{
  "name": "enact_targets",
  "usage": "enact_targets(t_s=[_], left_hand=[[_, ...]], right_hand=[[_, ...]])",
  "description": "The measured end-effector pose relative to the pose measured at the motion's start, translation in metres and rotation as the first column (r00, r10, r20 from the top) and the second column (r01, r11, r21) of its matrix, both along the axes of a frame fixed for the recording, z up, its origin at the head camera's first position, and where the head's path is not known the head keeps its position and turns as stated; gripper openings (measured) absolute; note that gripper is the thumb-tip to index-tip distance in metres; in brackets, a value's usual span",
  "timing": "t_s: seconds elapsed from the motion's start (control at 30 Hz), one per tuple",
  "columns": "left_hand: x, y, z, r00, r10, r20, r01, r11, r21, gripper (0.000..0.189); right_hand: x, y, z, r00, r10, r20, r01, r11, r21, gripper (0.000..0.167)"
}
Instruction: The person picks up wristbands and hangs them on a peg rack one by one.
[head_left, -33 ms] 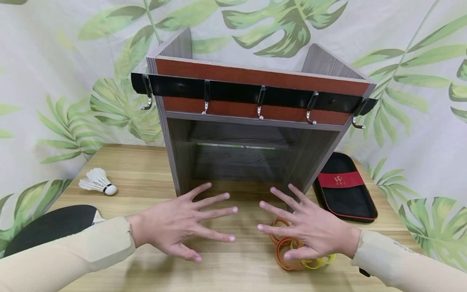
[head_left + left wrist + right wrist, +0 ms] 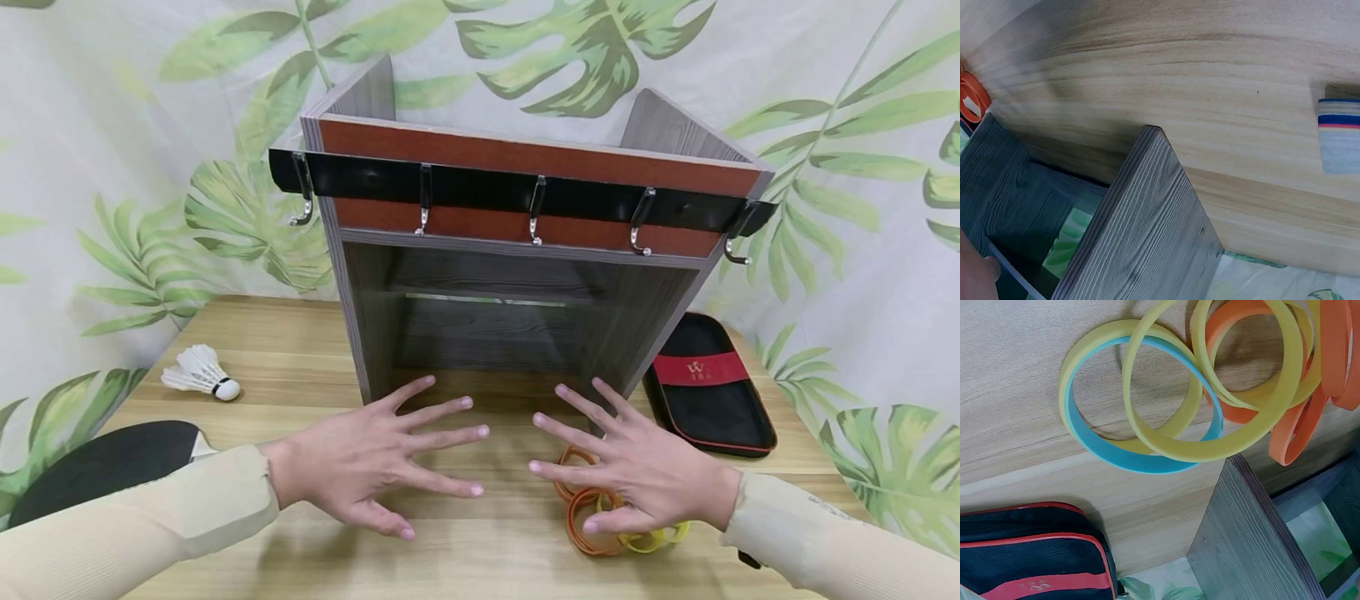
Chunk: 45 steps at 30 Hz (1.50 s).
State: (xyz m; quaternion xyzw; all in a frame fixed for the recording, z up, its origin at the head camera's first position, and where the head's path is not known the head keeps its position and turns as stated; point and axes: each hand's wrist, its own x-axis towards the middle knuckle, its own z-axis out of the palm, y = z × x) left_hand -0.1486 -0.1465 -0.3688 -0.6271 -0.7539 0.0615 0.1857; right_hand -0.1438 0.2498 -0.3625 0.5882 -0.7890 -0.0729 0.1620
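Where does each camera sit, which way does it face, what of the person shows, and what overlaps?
Head: worn on the head, facing forward and down at the shelf unit; left hand, right hand and both sleeves show.
Left wrist: faces the table and shelf unit; a sliver of hand shows, lower left.
Right wrist: faces the rings, black case and shelf unit's side; no clear part of the hand.
Shared: head and right wrist both show rings, case and shelf unit.

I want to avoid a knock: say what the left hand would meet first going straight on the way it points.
The left hand would probably meet the right hand first, at its spread fingertips, though the head view leaves their relative heights unclear.
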Motion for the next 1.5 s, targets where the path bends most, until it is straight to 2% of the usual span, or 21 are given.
enact_targets(t_s=[0.43, 0.63, 0.83, 0.93, 1.0, 1.07, 1.13, 1.17, 1.23, 1.3, 1.33, 1.37, 1.4, 1.43, 1.5], left_hand=[[-0.001, -0.001, -0.002, 1.000, 0.016, -0.007, -0.016, 1.000, 0.002, 0.084], [-0.001, -0.003, -0.003, 1.000, 0.028, -0.001, -0.028, 1.000, 0.013, 0.083], [0.002, -0.011, 0.003, 0.996, 0.068, 0.065, -0.071, 0.996, 0.046, 0.084], [0.004, -0.020, 0.007, 0.987, 0.105, 0.119, -0.114, 0.991, 0.075, 0.086], [0.005, -0.027, 0.009, 0.980, 0.120, 0.159, -0.138, 0.985, 0.106, 0.084], [0.005, -0.034, 0.009, 0.973, 0.132, 0.189, -0.163, 0.974, 0.159, 0.075], [0.003, -0.040, 0.007, 0.969, 0.136, 0.208, -0.185, 0.952, 0.244, 0.058], [0.003, -0.043, 0.004, 0.967, 0.143, 0.212, -0.202, 0.936, 0.290, 0.048], [0.003, -0.047, -0.002, 0.961, 0.170, 0.218, -0.243, 0.894, 0.376, 0.030], [0.003, -0.050, -0.009, 0.945, 0.209, 0.250, -0.303, 0.849, 0.434, 0.015], [0.004, -0.051, -0.012, 0.930, 0.239, 0.279, -0.346, 0.824, 0.448, 0.009], [0.005, -0.052, -0.015, 0.908, 0.272, 0.320, -0.398, 0.799, 0.451, 0.005], [0.005, -0.052, -0.017, 0.879, 0.298, 0.371, -0.452, 0.770, 0.451, 0.006], [0.006, -0.052, -0.018, 0.844, 0.325, 0.426, -0.509, 0.735, 0.448, 0.009], [0.005, -0.051, -0.021, 0.760, 0.355, 0.545, -0.619, 0.652, 0.438, 0.017]], right_hand=[[0.002, 0.000, 0.003, 0.999, -0.037, -0.004, 0.037, 0.999, 0.038, 0.072], [0.005, 0.004, 0.005, 0.998, -0.063, 0.011, 0.063, 0.998, 0.023, 0.074], [0.009, 0.010, 0.012, 0.991, -0.108, 0.073, 0.109, 0.994, 0.001, 0.077], [0.010, 0.012, 0.015, 0.975, -0.171, 0.140, 0.172, 0.985, 0.011, 0.074], [0.012, 0.014, 0.016, 0.958, -0.210, 0.198, 0.214, 0.977, 0.001, 0.067], [0.012, 0.015, 0.015, 0.929, -0.239, 0.282, 0.255, 0.967, -0.022, 0.054], [0.013, 0.015, 0.015, 0.880, -0.256, 0.399, 0.299, 0.953, -0.050, 0.039], [0.013, 0.015, 0.014, 0.845, -0.259, 0.468, 0.322, 0.945, -0.059, 0.030], [0.014, 0.014, 0.013, 0.758, -0.264, 0.596, 0.374, 0.925, -0.065, 0.019], [0.014, 0.013, 0.011, 0.670, -0.266, 0.693, 0.419, 0.906, -0.057, 0.015], [0.015, 0.012, 0.010, 0.629, -0.271, 0.729, 0.440, 0.897, -0.046, 0.013], [0.015, 0.011, 0.009, 0.588, -0.283, 0.758, 0.463, 0.886, -0.028, 0.013], [0.016, 0.010, 0.007, 0.558, -0.294, 0.776, 0.481, 0.876, -0.014, 0.013], [0.017, 0.009, 0.006, 0.533, -0.308, 0.788, 0.497, 0.868, 0.003, 0.012], [0.018, 0.007, 0.004, 0.495, -0.335, 0.802, 0.521, 0.853, 0.035, 0.009]])
